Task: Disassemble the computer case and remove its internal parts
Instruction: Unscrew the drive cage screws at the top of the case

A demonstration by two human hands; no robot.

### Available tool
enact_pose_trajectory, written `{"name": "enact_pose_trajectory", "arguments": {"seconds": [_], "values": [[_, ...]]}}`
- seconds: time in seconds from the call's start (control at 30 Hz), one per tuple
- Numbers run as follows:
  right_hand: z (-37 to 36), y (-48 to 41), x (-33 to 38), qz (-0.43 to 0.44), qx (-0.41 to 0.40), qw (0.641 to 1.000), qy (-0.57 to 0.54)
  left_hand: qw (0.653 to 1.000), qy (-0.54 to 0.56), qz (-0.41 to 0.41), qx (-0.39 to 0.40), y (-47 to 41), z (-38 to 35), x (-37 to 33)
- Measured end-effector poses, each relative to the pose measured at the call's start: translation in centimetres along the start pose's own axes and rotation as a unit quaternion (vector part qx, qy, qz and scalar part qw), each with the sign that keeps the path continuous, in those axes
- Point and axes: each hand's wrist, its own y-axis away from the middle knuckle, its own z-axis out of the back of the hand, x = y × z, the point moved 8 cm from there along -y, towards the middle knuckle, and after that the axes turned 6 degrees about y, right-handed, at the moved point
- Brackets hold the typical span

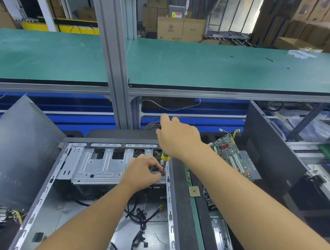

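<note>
An open computer case (45, 198) lies on its side in front of me, with a silver drive cage (99, 164) at its far end and loose black cables (141, 215) on its floor. My right hand (178, 137) grips a screwdriver with a yellow-green handle (165, 157), held upright with its tip at the cage's right edge. My left hand (142, 173) pinches at the screwdriver's tip, where a small screw sits. The top of the handle is hidden inside my right hand.
A removed motherboard (229, 152) and a small CPU chip (194, 191) lie right of the case. A grey side panel (14, 149) leans at the left. A dark case (269, 154) stands at the right. A metal post (116, 68) and a green shelf (214, 64) rise behind.
</note>
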Motion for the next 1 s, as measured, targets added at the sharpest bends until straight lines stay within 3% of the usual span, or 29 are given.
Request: {"name": "enact_pose_trajectory", "arguments": {"seconds": [0.27, 0.57, 0.8, 1.0], "values": [[-0.22, 0.14, 0.35, 0.032, 0.061, 0.995, -0.074, 1.0, -0.006, 0.004, -0.006, -0.07, 0.0, 0.25], [0.11, -0.06, -0.14, -0.001, 0.001, 1.0, 0.021, 1.0, -0.008, 0.002, -0.005, -0.1, -0.03, 0.18], [-0.22, -0.04, 0.5, 0.049, 0.065, 0.995, -0.059, 1.0, -0.009, 0.0, -0.002, -0.09, -0.04, 0.31], [-0.22, -0.17, 0.07, 0.014, 0.032, 0.999, 0.008, 1.0, -0.009, -0.004, -0.002, -0.05, 0.05, 0.07]]}}
